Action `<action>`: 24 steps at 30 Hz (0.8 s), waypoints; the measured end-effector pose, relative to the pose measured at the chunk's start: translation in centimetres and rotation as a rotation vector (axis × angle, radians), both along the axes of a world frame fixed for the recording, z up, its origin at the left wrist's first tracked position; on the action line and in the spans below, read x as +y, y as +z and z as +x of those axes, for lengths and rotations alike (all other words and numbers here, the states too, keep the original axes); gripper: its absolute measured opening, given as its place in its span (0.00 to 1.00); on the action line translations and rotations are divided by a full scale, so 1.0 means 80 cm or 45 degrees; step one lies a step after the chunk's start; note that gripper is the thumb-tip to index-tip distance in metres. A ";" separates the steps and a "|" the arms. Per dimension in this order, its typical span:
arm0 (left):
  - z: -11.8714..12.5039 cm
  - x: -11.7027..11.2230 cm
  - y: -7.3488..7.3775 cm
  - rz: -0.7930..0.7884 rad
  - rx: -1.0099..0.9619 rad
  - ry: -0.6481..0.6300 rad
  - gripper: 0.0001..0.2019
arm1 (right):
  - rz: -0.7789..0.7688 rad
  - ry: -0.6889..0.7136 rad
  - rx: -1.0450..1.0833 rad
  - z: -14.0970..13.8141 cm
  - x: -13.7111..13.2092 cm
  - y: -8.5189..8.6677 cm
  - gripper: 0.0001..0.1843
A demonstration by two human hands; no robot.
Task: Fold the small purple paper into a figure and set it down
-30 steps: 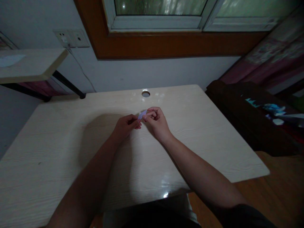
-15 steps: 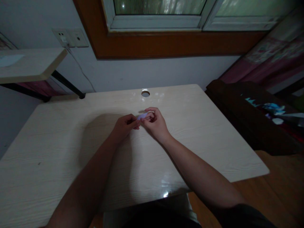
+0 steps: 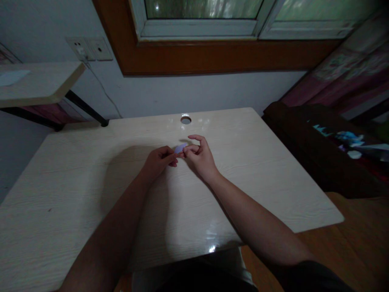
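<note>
A small, thin, pale purple piece that looks like folded paper (image 3: 180, 148) shows between my hands, just above the middle of the desk. My left hand (image 3: 159, 160) pinches its lower left end between thumb and forefinger. From the other side my right hand (image 3: 200, 157) has its thumb and a bent finger pressed together at the piece's lower right edge, with another finger raised away. My fingertips cover part of the piece, so its full shape is hidden.
The pale wood-grain desk (image 3: 243, 178) has a round cable hole (image 3: 186, 120) near its back edge. A raised shelf (image 3: 39, 87) on black legs stands at the left. Beyond the right edge is a dark piece of furniture (image 3: 319, 146) with bluish items on it.
My right thumb and fingers have shifted slightly right along the purple piece, and the forefinger has lifted. More of the piece's upper edge shows. My left hand stays nearly still.
</note>
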State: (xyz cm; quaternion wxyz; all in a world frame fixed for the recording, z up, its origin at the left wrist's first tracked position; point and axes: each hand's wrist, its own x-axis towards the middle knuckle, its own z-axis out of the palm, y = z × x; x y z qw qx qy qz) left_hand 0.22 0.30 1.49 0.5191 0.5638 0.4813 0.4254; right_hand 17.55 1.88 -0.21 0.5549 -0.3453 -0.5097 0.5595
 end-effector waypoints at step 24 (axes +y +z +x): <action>-0.004 0.005 -0.014 0.126 0.054 0.023 0.14 | 0.036 -0.006 -0.141 0.003 0.001 -0.003 0.18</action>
